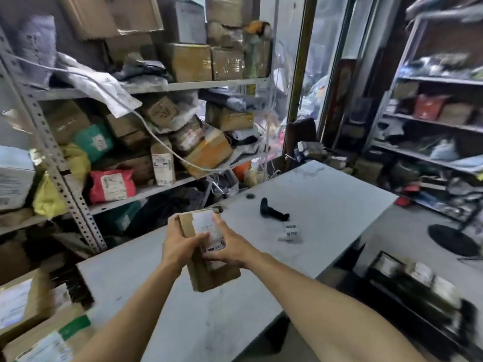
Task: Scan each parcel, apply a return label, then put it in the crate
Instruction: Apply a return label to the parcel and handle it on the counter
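Note:
I hold a brown cardboard parcel (pixel 206 275) with a white label on its top, above the grey table (pixel 326 194). My left hand (pixel 179 242) grips its left side, thumb across the label. My right hand (pixel 231 248) grips its right side, fingers curled over the label. A black handheld scanner (pixel 273 211) lies on the table beyond the parcel. Beside it sits a small roll of white barcode labels (pixel 290 232). A dark crate (pixel 413 286) with parcels inside stands on the floor at the right, blurred.
Metal shelves (pixel 68 194) crammed with boxes and bags stand to the left and behind the table. More cardboard boxes (pixel 34 322) are stacked at the lower left. Another shelf unit (pixel 431 121) fills the right. A black round stand base (pixel 453 239) lies on the floor.

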Motion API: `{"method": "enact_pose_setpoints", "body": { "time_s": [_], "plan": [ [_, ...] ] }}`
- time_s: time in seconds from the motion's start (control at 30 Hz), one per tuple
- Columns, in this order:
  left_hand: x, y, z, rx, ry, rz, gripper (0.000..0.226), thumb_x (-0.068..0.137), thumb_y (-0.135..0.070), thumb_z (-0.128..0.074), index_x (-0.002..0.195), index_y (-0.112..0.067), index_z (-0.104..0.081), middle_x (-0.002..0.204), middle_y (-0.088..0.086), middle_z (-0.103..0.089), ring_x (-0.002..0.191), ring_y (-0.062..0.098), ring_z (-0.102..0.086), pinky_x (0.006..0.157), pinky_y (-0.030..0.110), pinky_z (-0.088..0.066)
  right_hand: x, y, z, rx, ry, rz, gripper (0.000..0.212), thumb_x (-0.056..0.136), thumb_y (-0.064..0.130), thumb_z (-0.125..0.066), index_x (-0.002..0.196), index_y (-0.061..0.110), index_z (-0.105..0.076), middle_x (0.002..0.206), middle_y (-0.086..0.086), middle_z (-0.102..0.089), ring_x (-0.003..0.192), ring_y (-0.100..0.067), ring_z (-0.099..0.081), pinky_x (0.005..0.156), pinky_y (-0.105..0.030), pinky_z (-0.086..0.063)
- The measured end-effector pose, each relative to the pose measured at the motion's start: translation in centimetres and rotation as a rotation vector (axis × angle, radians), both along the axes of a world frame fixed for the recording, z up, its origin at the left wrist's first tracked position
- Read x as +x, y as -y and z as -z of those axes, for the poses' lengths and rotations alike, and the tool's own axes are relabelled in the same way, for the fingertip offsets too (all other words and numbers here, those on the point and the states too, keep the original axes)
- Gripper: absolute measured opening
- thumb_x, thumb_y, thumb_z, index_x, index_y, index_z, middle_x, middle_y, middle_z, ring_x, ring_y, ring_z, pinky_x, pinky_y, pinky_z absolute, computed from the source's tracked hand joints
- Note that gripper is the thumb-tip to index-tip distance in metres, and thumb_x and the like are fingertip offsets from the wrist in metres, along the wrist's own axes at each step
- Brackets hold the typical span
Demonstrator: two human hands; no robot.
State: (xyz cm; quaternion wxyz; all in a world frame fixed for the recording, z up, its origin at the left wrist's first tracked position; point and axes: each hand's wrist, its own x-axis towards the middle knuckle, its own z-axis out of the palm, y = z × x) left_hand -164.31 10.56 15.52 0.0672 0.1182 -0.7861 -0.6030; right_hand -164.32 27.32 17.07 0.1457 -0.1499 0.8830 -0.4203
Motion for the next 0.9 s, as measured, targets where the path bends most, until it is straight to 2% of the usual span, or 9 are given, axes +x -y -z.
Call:
{"method": "enact_pose_setpoints", "body": {
  "time_s": [0.1, 0.27, 0.4, 0.47, 0.57, 0.67, 0.77, 0.83, 0.9],
  "plan": [
    [-2.9, -3.1, 0.4, 0.011, 0.012, -0.01, 0.073, 0.064, -0.029, -0.09, 0.115, -0.038, -0.039, 0.11, 0.001, -0.062, 0.101, 0.024, -0.064, 0.089, 0.052, -0.056, -2.3, -2.9, 0.5, 0.038, 0.001, 0.044, 0.116, 0.081, 0.036, -0.081, 0.157, 0.038, 0.006, 0.152, -0.01, -0.04, 0.13, -0.03, -0.049, 0.109, -0.042, -0.042],
    [-9.4, -7.9, 1.4, 0.04, 0.005, -0.028, 0.068, 0.07, -0.026, -0.089, 0.112, -0.032, -0.035, 0.106, -0.001, -0.058, 0.099, 0.024, -0.062, 0.087, 0.049, -0.057, -7.7, -6.4, 2.3, 0.277, -0.043, 0.117, 0.128, 0.069, 0.061, -0.08, 0.151, 0.046, 0.016, 0.142, -0.014, -0.033, 0.127, -0.037, -0.046, 0.103, -0.048, -0.045],
    [-14.8, -9.0, 1.9, 0.115, 0.121, 0.024, 0.057, 0.071, -0.028, -0.087, 0.102, -0.02, -0.04, 0.105, 0.011, -0.057, 0.1, 0.033, -0.062, 0.082, 0.055, -0.058, -13.0, -9.4, 2.7, 0.488, -0.112, 0.057, 0.125, 0.069, 0.054, -0.081, 0.152, 0.046, 0.012, 0.137, -0.015, -0.032, 0.122, -0.038, -0.043, 0.097, -0.048, -0.045],
    [-17.2, -9.0, 2.0, 0.088, 0.169, 0.103, 0.057, 0.069, -0.03, -0.087, 0.1, -0.016, -0.042, 0.109, 0.016, -0.058, 0.102, 0.034, -0.063, 0.082, 0.054, -0.057, -15.0, -10.6, 2.5, 0.562, -0.147, 0.015, 0.125, 0.067, 0.052, -0.082, 0.151, 0.047, 0.011, 0.136, -0.014, -0.032, 0.12, -0.038, -0.042, 0.096, -0.049, -0.045],
    [-20.1, -9.1, 1.3, 0.022, 0.212, 0.267, 0.056, 0.078, -0.029, -0.084, 0.118, -0.019, -0.046, 0.116, 0.008, -0.057, 0.102, 0.024, -0.06, 0.08, 0.042, -0.056, -18.1, -11.9, 1.9, 0.618, -0.208, -0.036, 0.124, 0.065, 0.05, -0.082, 0.151, 0.047, 0.007, 0.138, -0.015, -0.031, 0.12, -0.039, -0.04, 0.098, -0.052, -0.042],
    [-22.5, -9.1, 1.3, -0.023, 0.204, 0.386, 0.064, 0.077, -0.031, -0.084, 0.128, -0.032, -0.045, 0.124, -0.001, -0.057, 0.109, 0.021, -0.059, 0.09, 0.041, -0.054, -20.8, -13.3, 1.8, 0.682, -0.266, -0.143, 0.124, 0.063, 0.051, -0.082, 0.151, 0.048, 0.005, 0.138, -0.014, -0.031, 0.12, -0.037, -0.039, 0.101, -0.051, -0.039],
    [-24.6, -9.6, 1.5, -0.089, 0.252, 0.486, 0.072, 0.081, -0.022, -0.083, 0.137, -0.039, -0.041, 0.132, -0.003, -0.051, 0.113, 0.016, -0.055, 0.091, 0.031, -0.051, -23.1, -14.6, 2.0, 0.759, -0.363, -0.312, 0.119, 0.063, 0.05, -0.082, 0.151, 0.05, -0.001, 0.139, -0.013, -0.032, 0.118, -0.035, -0.039, 0.103, -0.05, -0.036],
    [-25.9, -9.9, 1.9, -0.227, 0.292, 0.507, 0.079, 0.069, -0.034, -0.089, 0.136, -0.04, -0.047, 0.13, -0.003, -0.054, 0.114, 0.018, -0.057, 0.097, 0.036, -0.052, -24.9, -15.7, 2.2, 0.784, -0.434, -0.415, 0.116, 0.063, 0.051, -0.082, 0.15, 0.051, -0.005, 0.14, -0.013, -0.032, 0.117, -0.034, -0.038, 0.103, -0.049, -0.035],
    [-27.0, -10.6, 2.5, -0.482, 0.277, 0.518, 0.088, 0.058, -0.048, -0.088, 0.137, -0.036, -0.051, 0.133, -0.006, -0.052, 0.122, 0.018, -0.052, 0.105, 0.038, -0.046, -26.5, -16.8, 2.6, 0.823, -0.506, -0.553, 0.114, 0.063, 0.049, -0.082, 0.15, 0.052, -0.008, 0.143, -0.013, -0.031, 0.119, -0.033, -0.037, 0.103, -0.048, -0.034]
  ]
}}
